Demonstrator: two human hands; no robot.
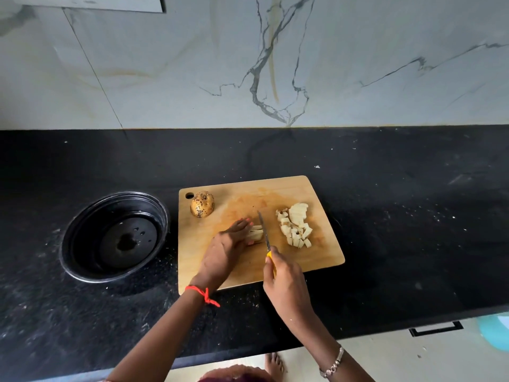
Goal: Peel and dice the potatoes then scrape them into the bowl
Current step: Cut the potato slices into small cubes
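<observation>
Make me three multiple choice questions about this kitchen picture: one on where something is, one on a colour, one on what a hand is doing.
1. Where does the bowl stand? A: left of the cutting board. B: on the board. C: right of the board.
2. What colour is the knife handle? A: red. B: black. C: yellow.
3. What is the left hand doing? A: resting in the bowl. B: holding potato strips down on the board. C: gripping the knife.
Answers: 1 A, the bowl sits on the counter beside the board's left edge. 2 C, yellow shows just above the grip of the right hand. 3 B, its fingers lie over the strips beside the knife.
</observation>
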